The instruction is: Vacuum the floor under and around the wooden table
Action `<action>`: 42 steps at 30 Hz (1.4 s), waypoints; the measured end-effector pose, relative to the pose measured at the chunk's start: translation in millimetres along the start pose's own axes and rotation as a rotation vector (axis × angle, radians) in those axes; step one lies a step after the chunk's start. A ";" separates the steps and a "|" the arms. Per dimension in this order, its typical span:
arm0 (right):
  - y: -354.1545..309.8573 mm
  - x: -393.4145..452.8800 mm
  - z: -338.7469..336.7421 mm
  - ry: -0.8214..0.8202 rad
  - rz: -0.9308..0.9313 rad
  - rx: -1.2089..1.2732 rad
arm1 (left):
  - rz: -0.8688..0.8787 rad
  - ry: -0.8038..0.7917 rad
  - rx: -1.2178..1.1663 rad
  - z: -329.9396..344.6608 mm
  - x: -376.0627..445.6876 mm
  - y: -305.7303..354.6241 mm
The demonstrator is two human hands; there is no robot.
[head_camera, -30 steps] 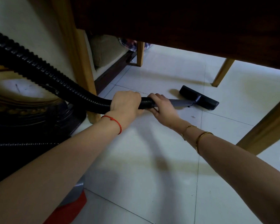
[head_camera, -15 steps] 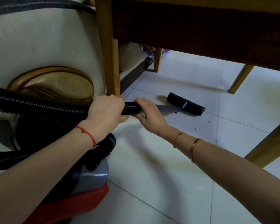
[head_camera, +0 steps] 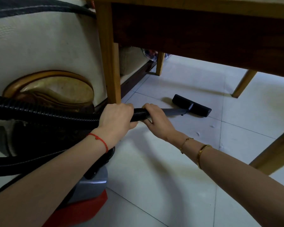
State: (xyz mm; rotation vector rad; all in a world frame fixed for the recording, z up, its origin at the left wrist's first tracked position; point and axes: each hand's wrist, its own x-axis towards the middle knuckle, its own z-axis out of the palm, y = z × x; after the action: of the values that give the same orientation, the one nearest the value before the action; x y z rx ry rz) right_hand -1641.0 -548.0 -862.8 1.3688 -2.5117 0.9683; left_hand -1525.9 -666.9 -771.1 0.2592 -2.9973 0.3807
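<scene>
We have both hands on the vacuum: left hand wrapped round the ribbed black hose, right hand curled round its far end where the grey wand starts. The floor head lies flat on the tiled floor under the wooden desk, near its left front leg. We judge the job mid-way: a few pale specks lie right of the head, and the floor beyond looks unswept. Count: one vacuum body, one hose, one head, four desk legs visible.
</scene>
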 end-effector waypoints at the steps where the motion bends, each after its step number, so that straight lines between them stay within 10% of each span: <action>1: 8.6 -1.1 -3.5 -0.006 0.007 -0.002 | -0.001 -0.006 -0.011 1.9 6.2 7.0; 25: 176.3 11.9 -80.9 -0.136 0.122 -0.181 | 0.048 -0.038 -0.097 35.2 154.0 128.3; 42: 94.6 25.4 -31.3 -0.123 0.003 -0.038 | -0.034 -0.099 -0.037 14.4 88.1 52.2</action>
State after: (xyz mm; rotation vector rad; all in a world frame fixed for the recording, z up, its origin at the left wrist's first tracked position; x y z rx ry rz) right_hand -1736.5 -511.2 -873.3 1.4567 -2.6059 0.8574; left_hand -1622.9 -634.4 -786.0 0.3344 -3.0884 0.3177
